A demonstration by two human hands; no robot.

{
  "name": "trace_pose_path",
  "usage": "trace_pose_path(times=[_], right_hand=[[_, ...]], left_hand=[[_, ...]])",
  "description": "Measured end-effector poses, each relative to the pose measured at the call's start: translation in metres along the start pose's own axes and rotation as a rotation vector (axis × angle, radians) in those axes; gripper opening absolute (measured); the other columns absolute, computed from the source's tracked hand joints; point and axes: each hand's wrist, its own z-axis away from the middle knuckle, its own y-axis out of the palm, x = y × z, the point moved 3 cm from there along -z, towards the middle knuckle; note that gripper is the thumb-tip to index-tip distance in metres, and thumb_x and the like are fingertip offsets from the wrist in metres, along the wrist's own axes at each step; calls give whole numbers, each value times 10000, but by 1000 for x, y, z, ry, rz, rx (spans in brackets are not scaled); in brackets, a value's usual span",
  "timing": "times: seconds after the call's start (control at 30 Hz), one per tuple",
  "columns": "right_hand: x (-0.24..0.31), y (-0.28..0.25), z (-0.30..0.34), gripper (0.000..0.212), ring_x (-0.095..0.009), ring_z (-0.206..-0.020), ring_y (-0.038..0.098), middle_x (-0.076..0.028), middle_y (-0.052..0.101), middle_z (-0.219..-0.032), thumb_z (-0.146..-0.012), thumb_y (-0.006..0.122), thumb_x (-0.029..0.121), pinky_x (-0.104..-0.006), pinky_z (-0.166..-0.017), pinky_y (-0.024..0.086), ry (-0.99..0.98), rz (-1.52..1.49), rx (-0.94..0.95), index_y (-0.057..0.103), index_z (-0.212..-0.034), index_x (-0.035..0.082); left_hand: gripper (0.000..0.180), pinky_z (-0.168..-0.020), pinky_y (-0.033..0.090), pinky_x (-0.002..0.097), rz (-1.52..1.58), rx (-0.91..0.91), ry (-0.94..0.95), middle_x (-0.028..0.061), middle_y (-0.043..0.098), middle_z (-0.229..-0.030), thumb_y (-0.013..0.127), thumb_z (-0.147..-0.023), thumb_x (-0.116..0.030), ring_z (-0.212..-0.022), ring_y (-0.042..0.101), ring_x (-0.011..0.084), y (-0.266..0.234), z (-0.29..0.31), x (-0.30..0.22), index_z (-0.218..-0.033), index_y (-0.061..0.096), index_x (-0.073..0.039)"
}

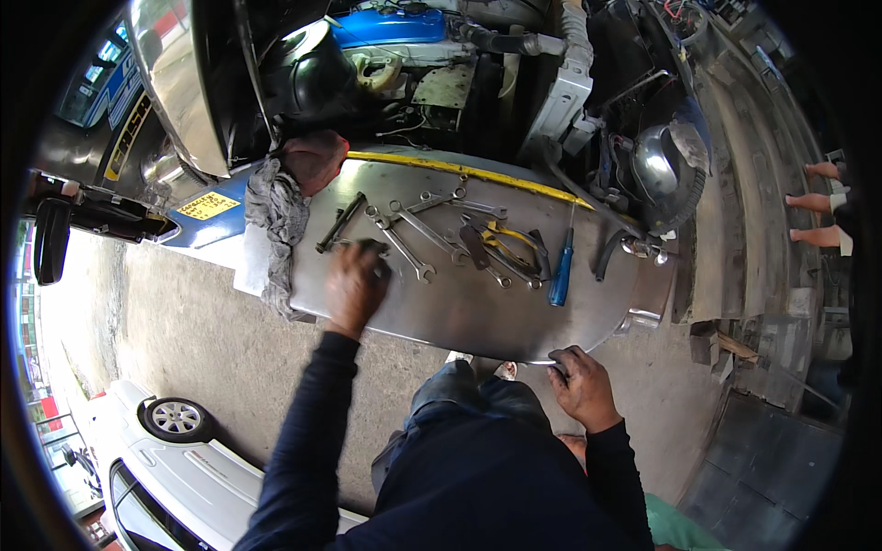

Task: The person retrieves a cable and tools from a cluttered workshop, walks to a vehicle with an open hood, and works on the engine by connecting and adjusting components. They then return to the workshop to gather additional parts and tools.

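Note:
A bare metal panel (413,317) lies across in front of me with tools on it. My left hand (358,289), blurred by motion, is over its left part; a dark thing shows at the fingertips, too smeared to name. Just beyond that hand lies a dark metal bar with thicker ends (340,222). Several combination wrenches (418,225) spread over the middle. To their right are yellow-and-black pliers (514,248) and a blue-handled screwdriver (562,271). My right hand (585,387) is closed at the panel's near edge, thumb below and fingers over it.
A grey rag (276,216) and a reddish cloth (315,161) drape the panel's left end. Beyond is an open engine bay with a blue cover (388,28) and a headlight (654,165). A white car (184,468) stands lower left. Wooden planks (735,184) and other people's legs (813,202) are at right.

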Motion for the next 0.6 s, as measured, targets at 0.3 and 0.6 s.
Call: trace_pose_path(times=[0.3,0.6], right_hand=[[-40,-2,37,242,-369,-924,669,-157,674,-1028,-893,686,183,-449,-821,550,99,-30,-44,679,-1084,36],[-102,-16,88,221,-341,-926,689,-126,686,-985,-919,680,254,-422,-815,562,215,-4,-175,694,-1023,60]], left_hand=[[274,-817,549,437,-468,631,623,103,694,-1011,617,-855,-178,-1039,658,290,29,-67,45,-1104,678,-77],[183,-789,490,414,-168,-41,567,124,602,-958,702,-858,-36,-905,592,333,-32,-87,15,-1029,637,-46]])
